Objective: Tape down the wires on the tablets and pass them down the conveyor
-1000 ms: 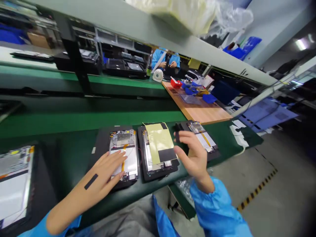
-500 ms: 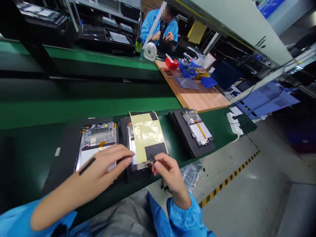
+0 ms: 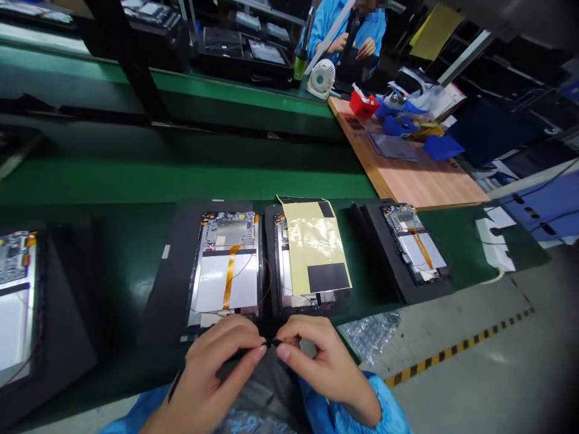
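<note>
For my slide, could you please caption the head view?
Both hands, left hand and right hand, pinch a small black strip before opened tablets on green bench.

A green belt [image 3: 136,187], black trays [image 3: 174,283], a yellow sheet [image 3: 312,241] with black patches, an orange ribbon cable [image 3: 230,274] and blue sleeves [image 3: 344,416] are shown; yellow-black floor striping [image 3: 456,349] is seen.

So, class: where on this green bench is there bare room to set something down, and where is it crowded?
Free: the green belt strip behind the trays, and the bare patch left of the middle open tablet. Crowded: the near edge, where the left hand and right hand meet below the tablet under the yellow sheet.
</note>
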### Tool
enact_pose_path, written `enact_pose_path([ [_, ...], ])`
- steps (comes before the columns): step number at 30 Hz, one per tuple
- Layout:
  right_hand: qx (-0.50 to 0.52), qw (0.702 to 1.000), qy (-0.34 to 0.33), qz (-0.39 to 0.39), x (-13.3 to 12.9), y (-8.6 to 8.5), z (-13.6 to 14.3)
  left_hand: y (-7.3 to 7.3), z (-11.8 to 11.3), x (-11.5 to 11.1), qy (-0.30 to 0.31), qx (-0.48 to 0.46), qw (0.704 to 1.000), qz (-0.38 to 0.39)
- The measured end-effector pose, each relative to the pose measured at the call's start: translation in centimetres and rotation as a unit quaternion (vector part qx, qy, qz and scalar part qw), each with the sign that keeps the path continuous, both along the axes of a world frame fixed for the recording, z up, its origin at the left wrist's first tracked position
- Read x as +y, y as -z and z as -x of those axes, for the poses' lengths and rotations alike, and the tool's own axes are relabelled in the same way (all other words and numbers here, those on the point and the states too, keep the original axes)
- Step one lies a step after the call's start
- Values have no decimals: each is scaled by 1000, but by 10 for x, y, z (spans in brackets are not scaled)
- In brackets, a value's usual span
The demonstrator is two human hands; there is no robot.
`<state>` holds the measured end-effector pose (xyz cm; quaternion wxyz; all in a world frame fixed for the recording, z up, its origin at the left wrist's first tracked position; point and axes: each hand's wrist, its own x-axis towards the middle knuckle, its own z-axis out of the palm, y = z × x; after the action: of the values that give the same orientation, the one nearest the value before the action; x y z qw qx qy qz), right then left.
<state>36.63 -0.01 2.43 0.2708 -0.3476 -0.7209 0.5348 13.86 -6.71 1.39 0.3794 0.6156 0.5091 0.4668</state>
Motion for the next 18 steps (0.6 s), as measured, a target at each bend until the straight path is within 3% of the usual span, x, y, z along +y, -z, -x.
enact_pose_path([
  [4,-8,999,24,20,-17,7,18,24,7,-33,-30,36,999,-2],
  [7,-25,999,23,3,-25,8,27,31,11,-41,-40,38,998,19],
  [11,-63,994,-9,-92,-17,-8,20,20,24,-32,-83,88,992,-21],
  [14,-83,982,13,-170,2,-28,3,8,49,-11,-107,162,979,-59],
  [18,-89,972,117,-181,22,-36,-11,11,83,24,52,264,955,-122],
])
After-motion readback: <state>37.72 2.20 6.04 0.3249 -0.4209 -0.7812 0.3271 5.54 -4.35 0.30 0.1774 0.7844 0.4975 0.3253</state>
